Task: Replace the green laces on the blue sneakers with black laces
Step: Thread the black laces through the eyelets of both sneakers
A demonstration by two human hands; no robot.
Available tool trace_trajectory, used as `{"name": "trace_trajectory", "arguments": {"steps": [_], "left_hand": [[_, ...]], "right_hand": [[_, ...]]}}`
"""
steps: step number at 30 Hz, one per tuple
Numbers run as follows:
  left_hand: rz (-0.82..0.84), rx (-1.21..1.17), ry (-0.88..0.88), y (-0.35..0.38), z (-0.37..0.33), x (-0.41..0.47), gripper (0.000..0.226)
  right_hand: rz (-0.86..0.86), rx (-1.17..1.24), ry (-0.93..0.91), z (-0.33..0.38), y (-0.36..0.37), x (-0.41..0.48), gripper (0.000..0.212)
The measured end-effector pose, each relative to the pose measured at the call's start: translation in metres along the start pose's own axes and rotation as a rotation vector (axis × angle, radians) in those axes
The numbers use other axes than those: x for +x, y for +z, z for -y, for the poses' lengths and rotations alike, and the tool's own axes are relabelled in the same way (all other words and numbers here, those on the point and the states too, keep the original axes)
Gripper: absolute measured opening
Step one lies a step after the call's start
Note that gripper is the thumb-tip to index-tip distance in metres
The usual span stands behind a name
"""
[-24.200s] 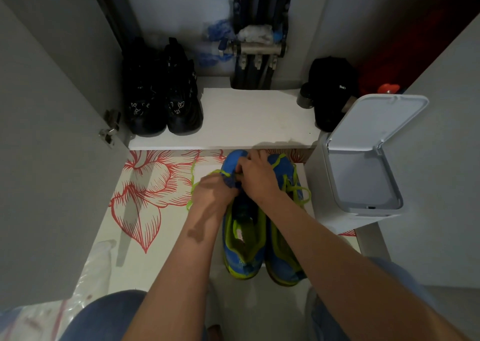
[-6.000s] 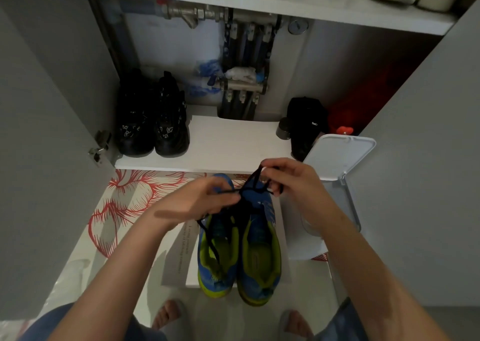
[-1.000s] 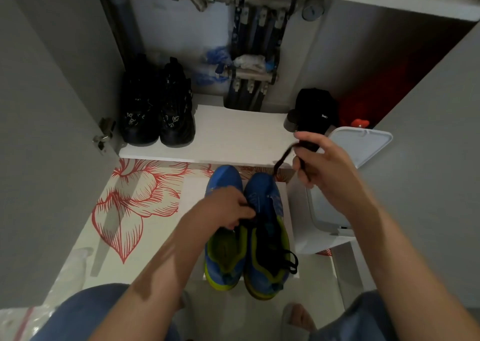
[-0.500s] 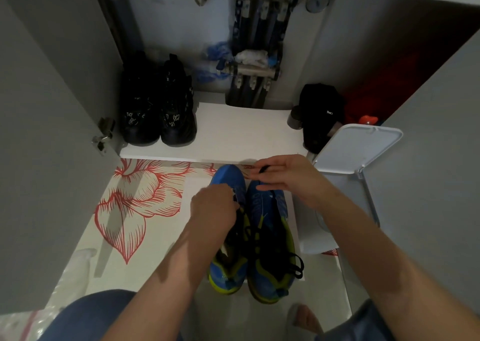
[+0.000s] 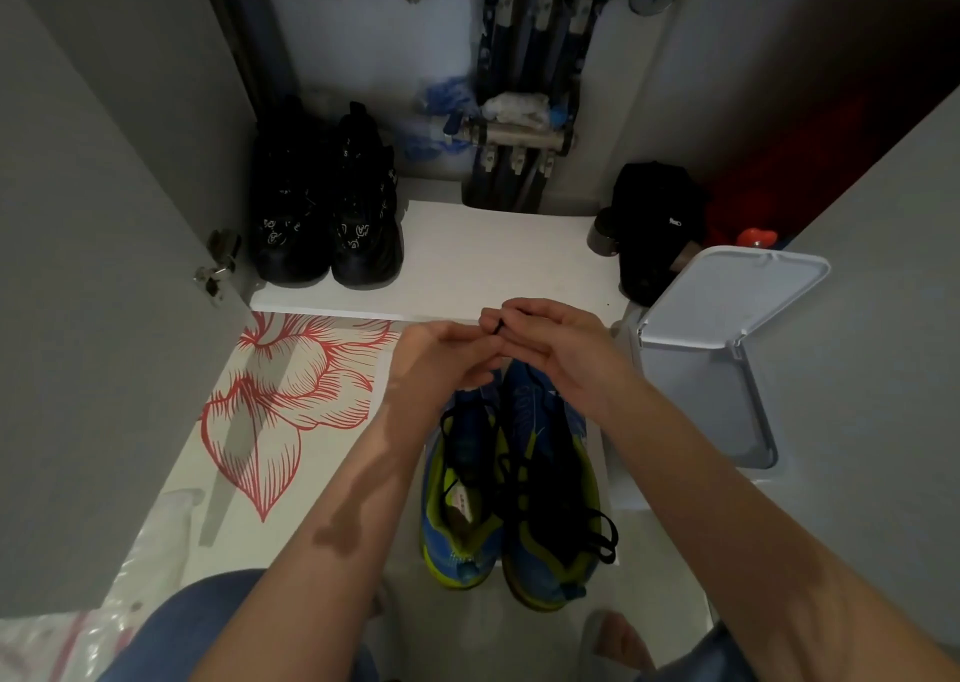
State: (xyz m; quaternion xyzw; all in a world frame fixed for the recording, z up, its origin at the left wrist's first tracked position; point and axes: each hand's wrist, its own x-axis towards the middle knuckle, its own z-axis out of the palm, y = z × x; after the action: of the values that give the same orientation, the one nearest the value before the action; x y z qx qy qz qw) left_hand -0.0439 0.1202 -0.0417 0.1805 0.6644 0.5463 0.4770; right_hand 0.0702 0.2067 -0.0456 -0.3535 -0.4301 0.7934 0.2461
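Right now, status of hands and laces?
Right hand pinches thin black lace end; left hand meets it. Blue yellow-lined sneakers below, one black-laced. White plastic bin beside, apart.

I can read nothing: the white mark on the black bag [image 5: 660, 224] and the lettering on the blue sneaker [image 5: 523, 411] are blurred.

Smooth matt plastic bin [image 5: 727, 318]

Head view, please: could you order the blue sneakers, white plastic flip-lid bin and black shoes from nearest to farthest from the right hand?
1. Blue sneakers, just below the right hand.
2. White plastic flip-lid bin, to its right.
3. Black shoes, back left on the white shelf.
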Motion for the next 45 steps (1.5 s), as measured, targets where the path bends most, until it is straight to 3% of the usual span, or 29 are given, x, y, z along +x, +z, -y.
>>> {"name": "trace_trajectory", "arguments": {"steps": [6, 10, 12, 16, 18, 20, 23, 26, 28, 29, 31, 34, 39, 41, 45], "left_hand": [[0.059, 0.005, -0.050, -0.010, -0.002, 0.001, 0.010], [0.073, 0.028, -0.033, -0.011, -0.006, 0.010, 0.009], [0.064, 0.171, 0.003, -0.012, -0.004, 0.017, 0.007], [0.013, 0.785, 0.214, -0.013, 0.010, 0.035, 0.006], [0.029, 0.834, 0.252, -0.012, 0.015, 0.041, 0.007], [0.027, 0.779, 0.249, -0.011, 0.020, 0.045, 0.006], [0.003, 0.580, 0.189, -0.008, 0.026, 0.046, 0.005], [-0.031, 0.413, 0.077, -0.007, 0.032, 0.049, 0.010], [-0.079, 0.518, 0.027, -0.006, 0.040, 0.052, 0.015], [-0.107, 0.658, 0.021, -0.006, 0.046, 0.052, 0.020], [-0.103, 0.812, -0.002, -0.006, 0.054, 0.048, 0.028], [-0.036, 0.745, -0.077, -0.004, 0.062, 0.049, 0.031], [-0.067, 0.446, -0.210, -0.002, 0.065, 0.049, 0.032], [-0.073, 0.398, -0.235, -0.001, 0.065, 0.048, 0.032], [-0.094, 0.330, -0.261, 0.001, 0.066, 0.048, 0.032]], "right_hand": [[-0.044, -0.103, -0.082, 0.000, 0.012, 0.000, 0.015], [-0.059, -0.305, -0.107, 0.002, 0.008, 0.004, 0.011], [-0.061, -0.519, -0.111, 0.002, 0.001, 0.008, 0.013], [-0.058, -1.252, -0.291, -0.008, -0.015, 0.018, 0.029], [-0.047, -1.404, -0.345, -0.016, -0.016, 0.020, 0.024], [-0.061, -1.331, -0.318, -0.021, -0.017, 0.023, 0.016], [-0.076, -0.921, -0.226, -0.022, -0.017, 0.025, 0.012], [-0.111, -0.741, -0.179, -0.028, -0.016, 0.030, 0.013], [-0.172, -0.664, -0.112, -0.033, -0.019, 0.034, 0.014], [-0.204, -0.714, -0.083, -0.036, -0.022, 0.036, 0.014], [-0.226, -1.037, -0.074, -0.043, -0.029, 0.036, 0.011], [-0.229, -1.319, -0.099, -0.050, -0.029, 0.035, 0.012], [-0.273, -1.299, -0.120, -0.056, -0.030, 0.038, 0.012], [-0.304, -1.205, -0.078, -0.061, -0.031, 0.039, 0.011], [-0.319, -1.261, -0.008, -0.071, -0.031, 0.043, 0.012]]}}
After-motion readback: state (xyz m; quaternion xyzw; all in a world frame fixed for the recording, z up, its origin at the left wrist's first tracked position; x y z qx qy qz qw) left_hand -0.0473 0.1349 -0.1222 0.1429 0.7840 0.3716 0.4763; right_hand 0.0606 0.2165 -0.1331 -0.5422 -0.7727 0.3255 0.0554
